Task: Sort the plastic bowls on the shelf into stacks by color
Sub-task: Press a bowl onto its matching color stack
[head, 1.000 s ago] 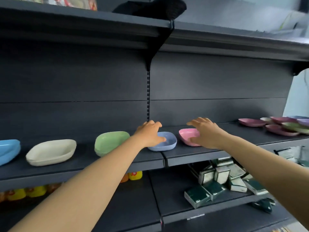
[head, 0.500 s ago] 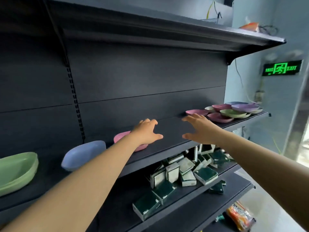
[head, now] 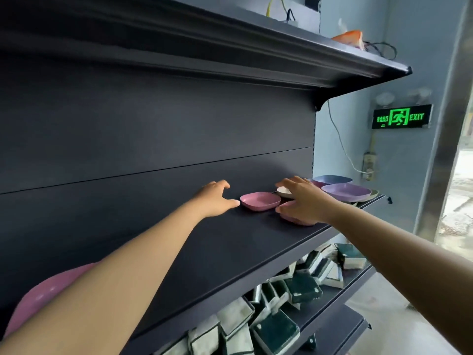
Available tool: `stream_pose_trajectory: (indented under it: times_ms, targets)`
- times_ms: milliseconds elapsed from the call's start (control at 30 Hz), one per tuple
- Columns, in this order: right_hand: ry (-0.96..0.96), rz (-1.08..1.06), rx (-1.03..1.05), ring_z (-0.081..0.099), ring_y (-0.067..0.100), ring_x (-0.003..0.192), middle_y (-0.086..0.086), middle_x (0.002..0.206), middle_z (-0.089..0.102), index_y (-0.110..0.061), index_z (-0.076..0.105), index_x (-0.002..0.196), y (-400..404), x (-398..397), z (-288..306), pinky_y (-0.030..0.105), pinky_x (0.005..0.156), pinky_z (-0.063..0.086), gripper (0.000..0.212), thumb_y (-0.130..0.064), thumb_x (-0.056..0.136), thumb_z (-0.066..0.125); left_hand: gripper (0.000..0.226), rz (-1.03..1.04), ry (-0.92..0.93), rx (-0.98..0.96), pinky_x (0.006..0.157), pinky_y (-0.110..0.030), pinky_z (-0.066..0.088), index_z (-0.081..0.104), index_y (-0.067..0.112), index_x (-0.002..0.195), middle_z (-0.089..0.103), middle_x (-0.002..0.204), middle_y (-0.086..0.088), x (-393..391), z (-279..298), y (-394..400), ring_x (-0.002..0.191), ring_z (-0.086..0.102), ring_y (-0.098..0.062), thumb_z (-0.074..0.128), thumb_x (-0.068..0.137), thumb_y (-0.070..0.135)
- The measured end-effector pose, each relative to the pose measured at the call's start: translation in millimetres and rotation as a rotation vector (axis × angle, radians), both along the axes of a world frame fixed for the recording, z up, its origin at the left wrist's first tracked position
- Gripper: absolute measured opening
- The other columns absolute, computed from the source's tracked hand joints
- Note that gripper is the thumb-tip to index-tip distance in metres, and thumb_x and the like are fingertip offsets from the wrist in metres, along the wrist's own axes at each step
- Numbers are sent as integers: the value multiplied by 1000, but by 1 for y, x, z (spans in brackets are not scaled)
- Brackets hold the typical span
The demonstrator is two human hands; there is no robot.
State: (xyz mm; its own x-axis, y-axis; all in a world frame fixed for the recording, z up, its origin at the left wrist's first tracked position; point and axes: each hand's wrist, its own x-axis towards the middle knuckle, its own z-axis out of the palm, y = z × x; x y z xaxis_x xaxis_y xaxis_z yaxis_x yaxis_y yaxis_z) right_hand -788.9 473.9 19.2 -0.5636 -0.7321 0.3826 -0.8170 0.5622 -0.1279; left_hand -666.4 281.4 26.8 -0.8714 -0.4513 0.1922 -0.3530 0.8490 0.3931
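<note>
A green-lit exit sign on the wall reads "EXIT" beside a running-figure pictogram. Its smaller characters are illegible. It hangs above and beyond the right hand's fingers.

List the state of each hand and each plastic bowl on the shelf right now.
Left hand: open, thumb tip at the pink square plastic bowl's rim.
Pink square plastic bowl: upright, alone, unstacked.
Right hand: open, spread over a second pink bowl.
White bowl: partly hidden behind the right hand.
Lilac bowl: upright, resting on other bowls.
Blue bowl: upright, rearmost.
</note>
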Motion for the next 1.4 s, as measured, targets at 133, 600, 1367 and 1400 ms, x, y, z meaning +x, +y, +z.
stream_pose_trajectory:
  times_ms: [133, 600, 1367, 1400]
  targets:
    - [0, -17, 4, 40, 30, 128, 6, 140, 43, -23, 40, 141, 17, -60, -2, 39, 104, 36, 66, -44, 84, 64, 62, -26, -9, 10, 103, -33, 34, 36, 21, 140, 33, 147, -2, -64, -4, 15, 133, 36, -21, 59, 87, 44]
    - [-213, -30, 22, 54, 26, 113, 7, 128, 58, -17, 53, 128, 95, -326, -11, 28, 87, 39, 54, -38, 81, 70, 65, 173, -33, 266, 93, -27, 42, 43, 21, 136, 54, 129, 1, -253, -43, 80, 114, 53, -17, 65, 81, 48]
    - [-1086, 314, -20, 64, 31, 86, 24, 109, 65, 3, 65, 108, 43, -442, -55, 25, 64, 49, 49, -22, 68, 79, 16, 487, 247, 846, 70, -26, 46, 65, -1, 87, 63, 85, -11, -298, -82, 102, 75, 58, -21, 68, 83, 14]
    - [-1135, 329, -62, 63, 30, 85, 21, 106, 64, 6, 63, 111, 43, -432, -50, 23, 59, 50, 46, -18, 74, 76, 10, 510, 292, 875, 65, -25, 45, 63, 4, 81, 63, 82, -10, -293, -79, 101, 72, 57, -20, 62, 89, 11]
